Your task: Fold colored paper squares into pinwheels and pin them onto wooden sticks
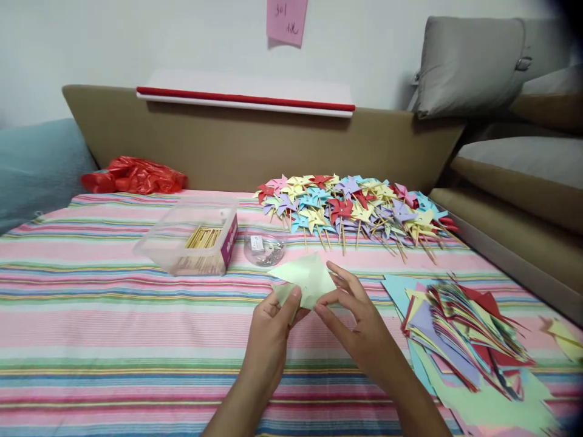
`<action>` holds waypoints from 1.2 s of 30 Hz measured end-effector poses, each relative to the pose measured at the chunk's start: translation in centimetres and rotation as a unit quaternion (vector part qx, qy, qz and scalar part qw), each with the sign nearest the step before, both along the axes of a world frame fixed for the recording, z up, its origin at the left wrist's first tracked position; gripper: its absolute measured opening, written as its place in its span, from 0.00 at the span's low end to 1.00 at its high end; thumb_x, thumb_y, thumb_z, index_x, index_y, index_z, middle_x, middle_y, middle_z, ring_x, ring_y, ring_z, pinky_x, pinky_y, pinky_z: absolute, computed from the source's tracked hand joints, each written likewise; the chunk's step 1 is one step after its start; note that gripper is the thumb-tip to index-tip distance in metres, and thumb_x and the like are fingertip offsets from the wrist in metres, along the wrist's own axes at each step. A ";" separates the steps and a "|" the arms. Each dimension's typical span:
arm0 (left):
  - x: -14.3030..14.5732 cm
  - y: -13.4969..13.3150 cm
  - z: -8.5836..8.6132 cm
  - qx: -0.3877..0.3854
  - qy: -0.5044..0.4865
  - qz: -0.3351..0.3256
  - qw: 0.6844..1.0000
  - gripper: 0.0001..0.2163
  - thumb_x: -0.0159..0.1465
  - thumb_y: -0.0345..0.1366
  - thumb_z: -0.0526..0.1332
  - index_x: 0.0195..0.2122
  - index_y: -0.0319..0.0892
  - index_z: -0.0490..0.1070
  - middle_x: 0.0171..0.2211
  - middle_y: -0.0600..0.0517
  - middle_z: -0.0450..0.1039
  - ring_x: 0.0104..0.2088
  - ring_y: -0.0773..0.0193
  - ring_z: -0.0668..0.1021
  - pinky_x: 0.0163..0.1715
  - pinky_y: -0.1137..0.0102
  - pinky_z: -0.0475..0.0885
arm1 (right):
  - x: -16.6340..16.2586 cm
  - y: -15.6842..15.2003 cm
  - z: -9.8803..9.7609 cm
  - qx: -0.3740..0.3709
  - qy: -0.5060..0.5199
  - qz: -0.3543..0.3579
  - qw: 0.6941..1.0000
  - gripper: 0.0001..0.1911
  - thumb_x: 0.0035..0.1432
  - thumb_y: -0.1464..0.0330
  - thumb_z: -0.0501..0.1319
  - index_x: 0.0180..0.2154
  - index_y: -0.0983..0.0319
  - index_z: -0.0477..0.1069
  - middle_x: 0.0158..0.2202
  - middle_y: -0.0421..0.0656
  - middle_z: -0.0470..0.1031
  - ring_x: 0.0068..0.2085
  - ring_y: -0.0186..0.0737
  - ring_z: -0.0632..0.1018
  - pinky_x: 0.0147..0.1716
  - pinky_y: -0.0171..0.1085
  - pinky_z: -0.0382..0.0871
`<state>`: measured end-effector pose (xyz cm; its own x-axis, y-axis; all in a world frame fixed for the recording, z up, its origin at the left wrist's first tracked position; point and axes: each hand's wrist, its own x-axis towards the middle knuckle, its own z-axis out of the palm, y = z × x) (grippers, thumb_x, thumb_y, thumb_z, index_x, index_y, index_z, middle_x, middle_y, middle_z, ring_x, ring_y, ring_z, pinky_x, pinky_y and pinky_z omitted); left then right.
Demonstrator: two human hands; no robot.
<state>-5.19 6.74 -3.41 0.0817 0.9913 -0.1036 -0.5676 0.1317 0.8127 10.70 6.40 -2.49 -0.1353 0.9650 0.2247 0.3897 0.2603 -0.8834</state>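
A pale green piece of paper [301,274], cut and partly folded, is held up over the striped cloth. My left hand [277,317] pinches its lower left part between thumb and fingers. On the paper's right side, my right hand [353,311] is closed on the edge with thumb and forefinger, its other fingers lifted behind. Just beyond the paper stands a round clear container [264,249] with small metal-looking bits and a white label. A clear plastic box [159,243] to its left holds many thin wooden sticks [203,238].
Finished paper pinwheels [340,209] on sticks lie heaped at the back. Coloured paper sheets and cut pieces [460,331] are stacked at right, with dark-handled scissors [504,383] among them. A red plastic bag [136,176] lies back left; grey cushions [473,67] rise at right.
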 end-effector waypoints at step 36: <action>-2.3 0.7 1.2 0.044 0.120 -0.119 0.985 0.15 0.55 0.34 0.74 0.43 0.40 0.79 0.35 0.49 0.82 0.34 0.60 0.81 0.37 0.69 0.75 | -1.4 -0.4 -0.3 -0.210 0.304 -0.016 0.929 0.20 0.49 0.56 0.74 0.42 0.59 0.81 0.39 0.44 0.83 0.37 0.44 0.80 0.35 0.39 0.73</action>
